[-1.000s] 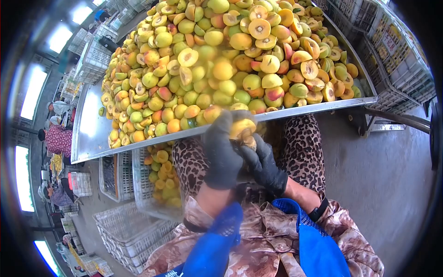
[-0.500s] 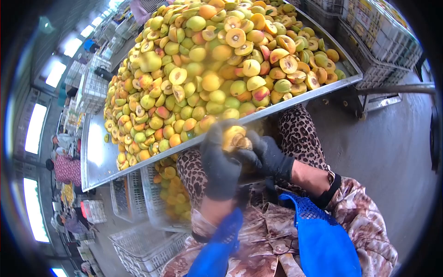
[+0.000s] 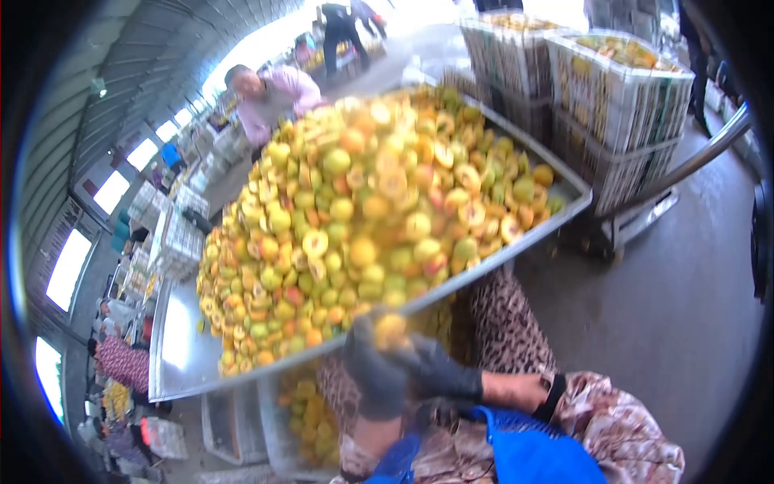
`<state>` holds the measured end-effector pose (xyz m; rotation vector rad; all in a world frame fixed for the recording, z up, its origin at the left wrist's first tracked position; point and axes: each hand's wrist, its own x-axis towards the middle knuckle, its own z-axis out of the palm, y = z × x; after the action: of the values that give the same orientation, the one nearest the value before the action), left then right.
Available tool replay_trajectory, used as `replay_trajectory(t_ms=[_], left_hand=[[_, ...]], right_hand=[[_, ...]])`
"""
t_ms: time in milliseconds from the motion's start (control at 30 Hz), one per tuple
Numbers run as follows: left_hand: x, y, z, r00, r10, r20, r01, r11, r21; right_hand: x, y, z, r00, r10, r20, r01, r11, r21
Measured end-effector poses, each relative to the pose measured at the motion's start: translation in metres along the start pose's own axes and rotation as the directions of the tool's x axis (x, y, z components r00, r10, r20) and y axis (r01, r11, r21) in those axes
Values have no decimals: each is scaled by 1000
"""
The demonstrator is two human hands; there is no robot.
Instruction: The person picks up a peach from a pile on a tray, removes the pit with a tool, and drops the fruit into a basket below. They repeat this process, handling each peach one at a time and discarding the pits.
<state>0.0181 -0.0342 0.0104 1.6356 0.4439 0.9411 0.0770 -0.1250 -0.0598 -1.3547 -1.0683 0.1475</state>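
Both my hands wear dark gloves and meet at the near rim of a metal tray table. My left hand is closed around a yellow peach at its fingertips. Close against the same fruit, my right hand has its fingers curled; blur hides whether it also grips a tool. Just beyond them, a big heap of halved peaches, yellow, green and reddish, covers most of the tray. Some cut faces point up, showing brown centres.
Beneath the tray, a plastic crate holds more peaches. Stacked white crates of fruit stand on a cart at the right, with a metal handle bar reaching in. Across the tray is a person in a pink top. Others work at the left.
My view has tilted up, bringing the person across the tray and the far crates into sight. My hands stay together at the tray's rim with the peach, now more blurred.
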Motion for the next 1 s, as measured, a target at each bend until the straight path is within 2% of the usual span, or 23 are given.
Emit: replay_trajectory(t_ms=[33,67,100,167,200,267,300,333,400,467,600,633,667,733,767,800,867,900,933,1000], left_hand=[[0,8,7,997,73,14,-73,995,67],[0,16,12,991,132,20,-133,984,119],[0,21,15,988,153,26,-155,978,137],[0,26,21,993,118,15,-118,993,11],[1,29,23,988,151,19,-151,988,-16],[1,30,22,994,108,18,-105,988,-117],[4,25,18,999,32,21,-28,981,-192],[5,24,17,999,-20,27,26,969,-244],[7,26,16,994,-103,29,107,940,-323],[6,28,14,985,-173,15,167,914,-371],[1,46,12,981,-138,135,182,898,-401],[3,46,10,959,-2,282,136,881,-454],[3,47,9,946,14,324,148,870,-470],[2,51,7,916,42,399,177,850,-496],[4,51,3,889,69,453,152,889,-433],[3,35,0,940,59,337,72,929,-363],[-2,46,-16,949,-208,238,285,889,-358],[0,23,-38,934,-338,113,348,802,-485],[12,-6,-68,893,-450,9,360,702,-615],[15,-36,-139,940,-289,-181,186,880,-437]], right_hand=[[0,-8,-4,990,131,42,-135,986,97],[0,-16,-9,980,186,69,-193,974,120],[-1,-17,-12,990,134,53,-140,982,125],[-3,-21,-16,996,80,31,-84,985,148],[-3,-19,-17,999,-36,27,33,996,83],[-1,-17,-21,964,-261,40,263,964,-42],[-3,-23,-25,994,-30,108,11,985,171],[-1,-38,-32,959,183,217,-251,902,351],[-2,-46,-38,854,355,381,-512,706,490],[-7,-40,-33,828,354,436,-552,656,516],[-15,-20,-21,883,220,415,-433,722,539],[-15,-20,-23,904,167,394,-372,763,529],[-15,-20,-26,919,113,377,-311,797,518],[-8,-48,-46,871,149,469,-397,777,489],[0,-49,-53,829,149,539,-422,799,429],[7,-50,-59,782,147,605,-437,822,365],[13,-31,-48,636,106,765,-371,910,183],[5,-45,-29,752,178,635,-482,805,345],[2,-38,-22,774,167,610,-445,830,337],[-6,-20,-18,828,142,542,-356,880,314]])
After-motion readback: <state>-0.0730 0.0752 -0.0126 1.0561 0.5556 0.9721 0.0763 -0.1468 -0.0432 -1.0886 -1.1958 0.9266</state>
